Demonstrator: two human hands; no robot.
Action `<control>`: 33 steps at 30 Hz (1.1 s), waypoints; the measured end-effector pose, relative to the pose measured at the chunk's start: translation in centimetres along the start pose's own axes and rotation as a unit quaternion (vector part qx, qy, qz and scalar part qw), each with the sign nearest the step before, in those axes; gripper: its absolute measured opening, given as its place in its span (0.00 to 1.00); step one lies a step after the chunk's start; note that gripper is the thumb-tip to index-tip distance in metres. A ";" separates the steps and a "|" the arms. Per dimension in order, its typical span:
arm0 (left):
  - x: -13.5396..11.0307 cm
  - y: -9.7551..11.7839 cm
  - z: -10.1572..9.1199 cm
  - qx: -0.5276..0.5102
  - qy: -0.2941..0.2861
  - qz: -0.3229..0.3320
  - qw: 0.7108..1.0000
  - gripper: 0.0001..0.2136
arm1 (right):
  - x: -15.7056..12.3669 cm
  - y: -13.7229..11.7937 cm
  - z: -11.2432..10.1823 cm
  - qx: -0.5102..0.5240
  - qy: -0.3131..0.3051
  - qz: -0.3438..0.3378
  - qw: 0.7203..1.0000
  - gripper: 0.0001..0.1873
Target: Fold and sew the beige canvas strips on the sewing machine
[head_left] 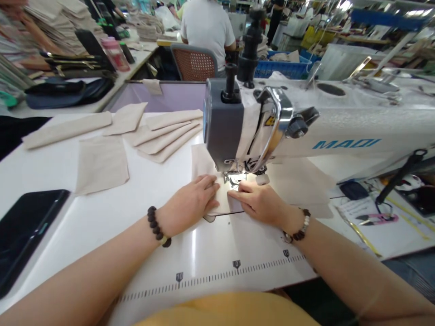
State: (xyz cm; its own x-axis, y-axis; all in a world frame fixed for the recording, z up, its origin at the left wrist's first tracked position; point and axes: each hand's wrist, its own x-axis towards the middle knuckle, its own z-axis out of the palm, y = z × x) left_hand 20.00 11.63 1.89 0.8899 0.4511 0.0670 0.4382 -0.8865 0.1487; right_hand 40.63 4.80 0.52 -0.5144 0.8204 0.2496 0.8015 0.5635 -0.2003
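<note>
A beige fabric piece [202, 158] lies on the machine bed under the sewing machine head [222, 122]. My left hand [190, 199] rests flat on it, left of the lit presser foot [236, 180], fingers stretched forward. On the other side, my right hand [263, 201] lies low with its index finger extended toward the foot and its other fingers bent; nothing shows in its grasp. Another broad beige fabric [302, 188] spreads beneath the machine arm, to the right of that hand. The needle point is too small to make out.
Folded beige pieces [166, 136] and a square piece [102, 165] lie on the left. A black phone [30, 226] is near the left edge. Pink-handled thread snips [377, 219] lie at right. Beyond the table, a person [207, 27] sits with their back to me.
</note>
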 end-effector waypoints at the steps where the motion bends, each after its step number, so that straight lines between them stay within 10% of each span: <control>1: 0.0 -0.2 0.1 -0.003 0.006 0.002 1.000 0.11 | 0.0 -0.1 0.0 -0.008 0.002 0.003 1.000 0.15; 28: 0.5 -0.7 0.9 -0.002 0.035 0.027 0.999 0.13 | 0.3 0.1 0.0 -0.006 -0.010 0.035 0.999 0.16; 33: -0.3 0.4 0.3 -0.028 0.000 0.090 0.996 0.09 | -0.2 0.2 -0.3 -0.015 -0.010 -0.045 0.999 0.15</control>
State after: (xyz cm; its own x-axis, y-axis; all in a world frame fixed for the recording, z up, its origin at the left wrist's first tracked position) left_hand 19.98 11.12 1.62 0.9533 0.2862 0.0965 0.2647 -0.9456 0.1891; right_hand 40.97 4.68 0.71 -0.5909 0.7683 0.2459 0.7600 0.6324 -0.1497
